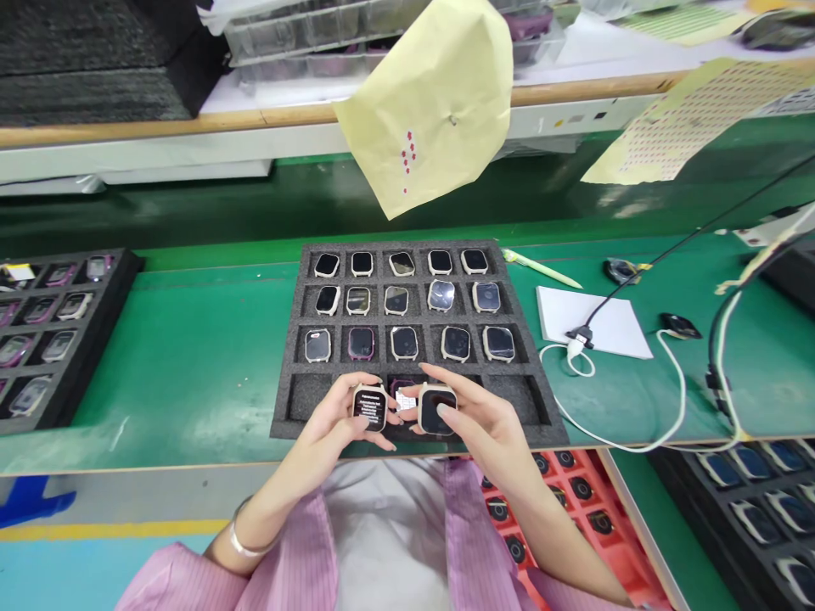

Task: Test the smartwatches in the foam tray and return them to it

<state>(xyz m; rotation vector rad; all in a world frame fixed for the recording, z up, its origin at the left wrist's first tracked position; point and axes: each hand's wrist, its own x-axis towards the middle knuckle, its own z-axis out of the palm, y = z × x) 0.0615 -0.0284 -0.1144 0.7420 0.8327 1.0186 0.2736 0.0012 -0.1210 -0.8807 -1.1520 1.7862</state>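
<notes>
A black foam tray [293, 339] lies on the green bench, its upper three rows filled with several smartwatch bodies. My left hand [334, 417] is closed on a cream watch body [370, 406] whose lit screen shows white text. My right hand [484, 420] grips a second cream watch body [436, 408] with a dark screen. Both hands hover over the tray's front row. Between the two watches a purple watch body [402, 392] rests in a front-row pocket.
Another foam tray of watches [44, 331] sits at the left. A white pad [598, 322], a white cable [637, 441] with a black plug and a green pen [541, 268] lie to the right. A red tray [573, 501] and another black tray [764, 501] sit lower right. A yellow paper [433, 102] hangs above.
</notes>
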